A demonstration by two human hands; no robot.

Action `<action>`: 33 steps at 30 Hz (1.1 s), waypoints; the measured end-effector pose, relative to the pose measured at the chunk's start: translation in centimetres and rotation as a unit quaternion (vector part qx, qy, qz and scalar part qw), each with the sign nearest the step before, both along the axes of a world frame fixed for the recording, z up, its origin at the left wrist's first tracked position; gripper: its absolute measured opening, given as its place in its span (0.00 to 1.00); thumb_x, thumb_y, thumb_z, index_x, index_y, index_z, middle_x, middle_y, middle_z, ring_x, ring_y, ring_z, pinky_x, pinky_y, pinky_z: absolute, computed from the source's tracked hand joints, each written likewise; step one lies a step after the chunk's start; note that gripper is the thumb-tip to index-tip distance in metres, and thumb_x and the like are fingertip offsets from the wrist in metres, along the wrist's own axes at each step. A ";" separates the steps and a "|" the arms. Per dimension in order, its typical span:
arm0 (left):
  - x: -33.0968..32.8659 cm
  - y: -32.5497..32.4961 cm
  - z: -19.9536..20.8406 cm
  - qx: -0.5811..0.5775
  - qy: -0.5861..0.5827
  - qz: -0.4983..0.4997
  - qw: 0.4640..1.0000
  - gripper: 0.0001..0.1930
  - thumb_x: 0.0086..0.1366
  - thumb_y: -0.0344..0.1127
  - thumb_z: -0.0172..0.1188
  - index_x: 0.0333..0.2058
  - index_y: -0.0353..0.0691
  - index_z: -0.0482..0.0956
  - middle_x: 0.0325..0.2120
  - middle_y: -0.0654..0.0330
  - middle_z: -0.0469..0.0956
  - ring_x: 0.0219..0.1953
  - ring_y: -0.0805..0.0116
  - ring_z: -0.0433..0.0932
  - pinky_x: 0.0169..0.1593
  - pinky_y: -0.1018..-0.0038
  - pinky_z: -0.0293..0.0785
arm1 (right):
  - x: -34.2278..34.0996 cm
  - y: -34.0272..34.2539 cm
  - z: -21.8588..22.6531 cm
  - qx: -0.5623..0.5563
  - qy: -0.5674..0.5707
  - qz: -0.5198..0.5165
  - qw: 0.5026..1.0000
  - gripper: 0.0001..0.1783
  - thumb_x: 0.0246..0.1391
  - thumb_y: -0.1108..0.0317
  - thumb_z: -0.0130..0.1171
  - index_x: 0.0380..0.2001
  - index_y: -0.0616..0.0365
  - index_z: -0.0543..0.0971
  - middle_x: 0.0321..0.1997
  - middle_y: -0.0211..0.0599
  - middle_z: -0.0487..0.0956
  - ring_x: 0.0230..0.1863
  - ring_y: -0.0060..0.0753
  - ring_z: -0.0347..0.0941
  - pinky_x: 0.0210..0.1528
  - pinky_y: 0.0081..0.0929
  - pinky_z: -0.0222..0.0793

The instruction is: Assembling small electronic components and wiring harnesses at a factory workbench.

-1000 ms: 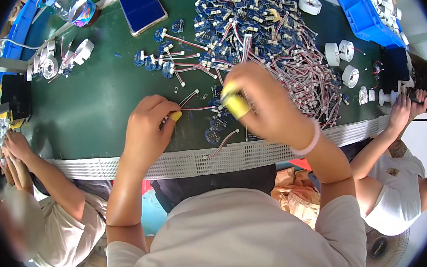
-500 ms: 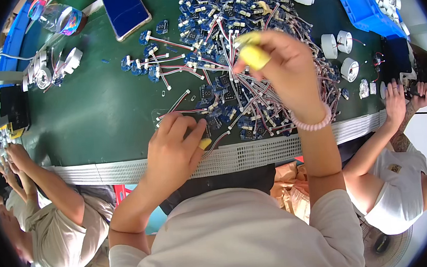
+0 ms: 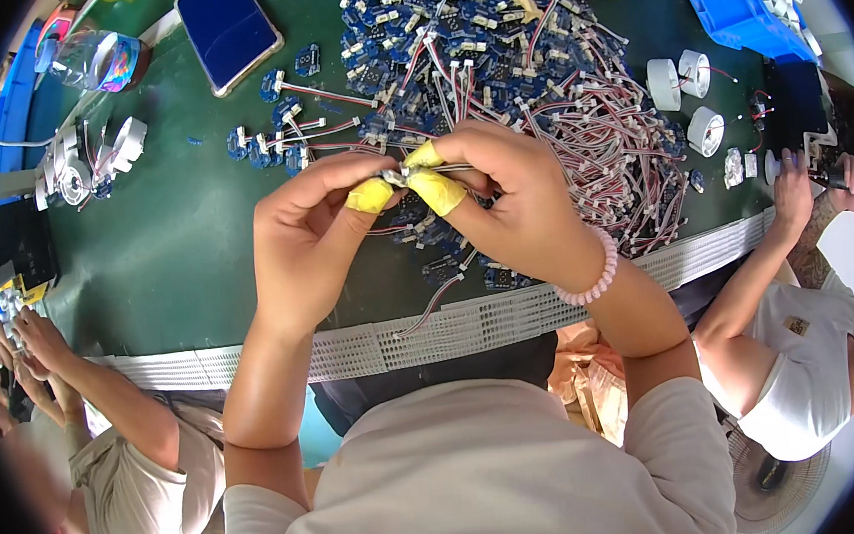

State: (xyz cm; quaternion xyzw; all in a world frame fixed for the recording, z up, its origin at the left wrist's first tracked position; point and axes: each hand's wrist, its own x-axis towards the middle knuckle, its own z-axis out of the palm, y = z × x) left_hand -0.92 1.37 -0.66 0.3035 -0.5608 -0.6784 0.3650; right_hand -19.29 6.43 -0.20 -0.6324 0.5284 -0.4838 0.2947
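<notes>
Yellow-wrapped fingertips (image 3: 369, 196): the left hand (image 3: 302, 235) and right hand (image 3: 523, 207) both pinch a small pale part (image 3: 396, 177) at mid-frame, below a pile of blue boards (image 3: 490, 46). From here, the step appears to be close fingerwork; continuing probably calls for steady alignment.

Single fisheye view, head-worn, above the near side of the tabletop (image 3: 171, 267); faces down and across it. Close range: left hand (image 3: 306, 231) and right hand (image 3: 519, 191) large over tabletop, whose near edge bows.
</notes>
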 end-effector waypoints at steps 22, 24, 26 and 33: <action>0.7 0.0 0.8 -0.084 -0.082 -0.003 0.993 0.13 0.55 0.13 0.53 0.37 0.30 0.77 0.37 0.58 0.72 0.40 0.72 0.74 0.45 0.78 0.73 | 1.3 0.3 -1.1 -0.086 0.135 0.010 0.987 0.10 0.42 0.76 0.62 0.30 0.60 0.73 0.24 0.36 0.72 0.20 0.33 0.70 0.21 0.25 0.64; 0.5 0.2 1.0 -0.073 -0.075 -0.005 0.995 0.12 0.55 0.12 0.53 0.38 0.29 0.77 0.37 0.58 0.72 0.40 0.71 0.73 0.45 0.77 0.73 | 1.3 0.3 -1.6 -0.079 0.041 0.014 0.996 0.09 0.42 0.77 0.61 0.30 0.60 0.74 0.24 0.36 0.72 0.20 0.32 0.69 0.20 0.25 0.63; 0.7 0.2 0.8 -0.065 -0.041 0.004 0.997 0.12 0.55 0.13 0.54 0.38 0.29 0.77 0.37 0.57 0.72 0.40 0.71 0.73 0.44 0.77 0.74 | 1.7 0.5 -1.7 -0.090 0.005 0.004 0.996 0.09 0.42 0.77 0.61 0.30 0.60 0.74 0.23 0.35 0.72 0.20 0.32 0.69 0.19 0.24 0.62; 1.1 0.1 0.8 -0.071 -0.035 -0.015 0.997 0.11 0.55 0.14 0.56 0.37 0.29 0.78 0.32 0.56 0.74 0.33 0.70 0.76 0.39 0.78 0.76 | 1.0 0.5 -1.2 -0.106 0.009 0.017 0.994 0.07 0.41 0.74 0.64 0.27 0.60 0.77 0.22 0.34 0.76 0.18 0.30 0.71 0.19 0.23 0.63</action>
